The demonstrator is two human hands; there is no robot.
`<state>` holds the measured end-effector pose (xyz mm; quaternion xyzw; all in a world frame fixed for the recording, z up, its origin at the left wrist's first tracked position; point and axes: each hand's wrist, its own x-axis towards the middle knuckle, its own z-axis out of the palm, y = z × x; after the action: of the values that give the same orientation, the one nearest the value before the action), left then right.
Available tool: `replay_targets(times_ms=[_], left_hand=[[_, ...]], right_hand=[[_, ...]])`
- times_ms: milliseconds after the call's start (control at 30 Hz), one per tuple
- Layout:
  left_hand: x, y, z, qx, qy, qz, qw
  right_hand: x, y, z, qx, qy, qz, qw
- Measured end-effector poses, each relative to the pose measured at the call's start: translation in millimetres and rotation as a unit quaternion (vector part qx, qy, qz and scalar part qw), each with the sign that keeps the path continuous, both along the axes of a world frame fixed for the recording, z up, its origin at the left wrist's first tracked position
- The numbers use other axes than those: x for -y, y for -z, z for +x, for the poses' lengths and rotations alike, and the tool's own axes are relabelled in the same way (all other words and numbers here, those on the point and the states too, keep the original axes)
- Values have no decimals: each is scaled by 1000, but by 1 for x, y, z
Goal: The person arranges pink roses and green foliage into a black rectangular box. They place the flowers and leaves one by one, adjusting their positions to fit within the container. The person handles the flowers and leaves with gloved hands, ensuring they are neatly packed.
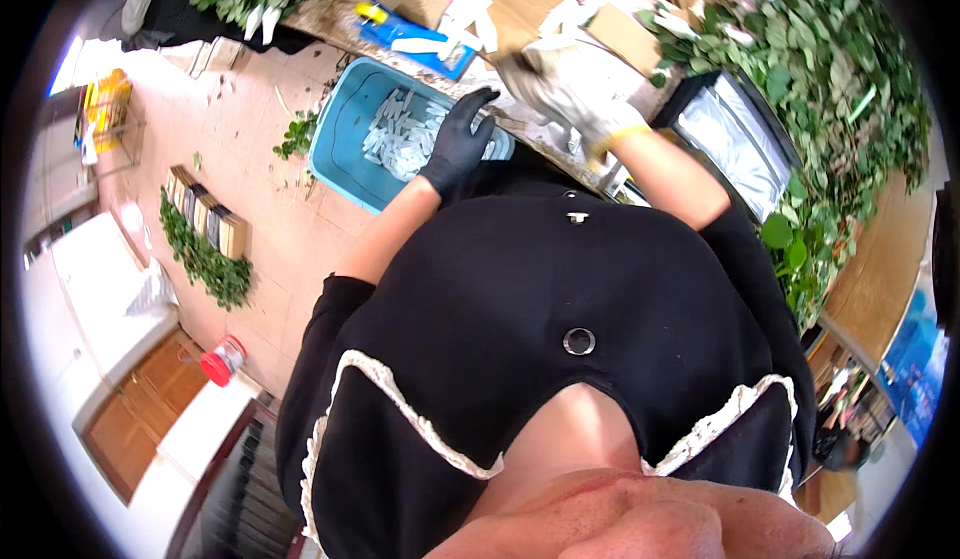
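On the floor at the left stands a blue bin (345, 149) filled with small clear tubes (400, 139). The left hand (458, 144), in a black glove, hangs over the bin's right edge, fingers spread apart and holding nothing. Further right, the right hand (565, 94), in a pale glove, rests on the cluttered table (545, 139); its fingers are too blurred to tell. Leafy stems (830, 89) are heaped at the far right.

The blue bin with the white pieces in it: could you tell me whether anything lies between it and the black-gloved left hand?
Nothing visible does. The left hand in its black glove hangs right over the near rim of the blue bin, with the white pieces open beside its fingertips.
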<state>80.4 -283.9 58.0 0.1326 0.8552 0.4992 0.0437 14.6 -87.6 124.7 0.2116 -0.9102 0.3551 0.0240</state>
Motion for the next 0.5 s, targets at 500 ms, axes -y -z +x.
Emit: replay_targets(times_ms=[500], left_hand=[[4, 33, -78, 230, -181, 212, 933]], right_hand=[[23, 63, 7, 707, -77, -370, 598]])
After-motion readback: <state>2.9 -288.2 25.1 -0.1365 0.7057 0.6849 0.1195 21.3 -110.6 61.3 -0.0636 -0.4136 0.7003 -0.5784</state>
